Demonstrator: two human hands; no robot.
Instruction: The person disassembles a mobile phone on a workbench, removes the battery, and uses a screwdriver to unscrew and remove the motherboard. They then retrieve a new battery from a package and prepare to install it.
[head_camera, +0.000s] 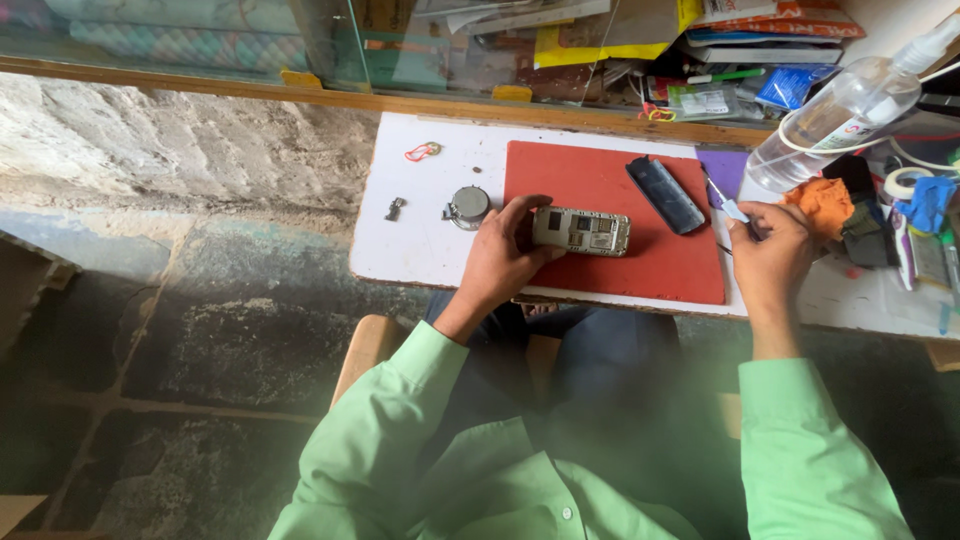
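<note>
- Left hand (503, 255) rests on the red rectangular rubber mat (610, 245), fingers curled around the left end of the opened grey phone body with exposed circuit board (581, 231), pinning it flat.
- Right hand (772, 252) sits at the mat's right edge, fingers pinched on a thin metal tool with a pale handle (725, 203); tip points up-left, off the phone.
- Phone body lies lengthwise on the mat's left half, near the front edge of the white bench (425, 245).
- Dark oblong phone back cover (665, 195) lies tilted on the mat, up and right of the phone body, apart from it.
- Purple square pad (722, 168) just right of the mat, under the tool.
- Orange crumpled cloth (822, 203) just beyond the right hand.
- Clear plastic spray bottle (845, 112) lies tilted at the bench's right rear.
- Small round grey metal part (468, 205) just left of the mat, near the left hand.
- Tiny dark metal piece (396, 208) further left on the bench.
- Red-and-green loop clip (422, 151) near the bench's rear left.
- Light green shirt sleeves (395, 420) cover both arms.
- Stone floor (200, 330) left of the bench.
</note>
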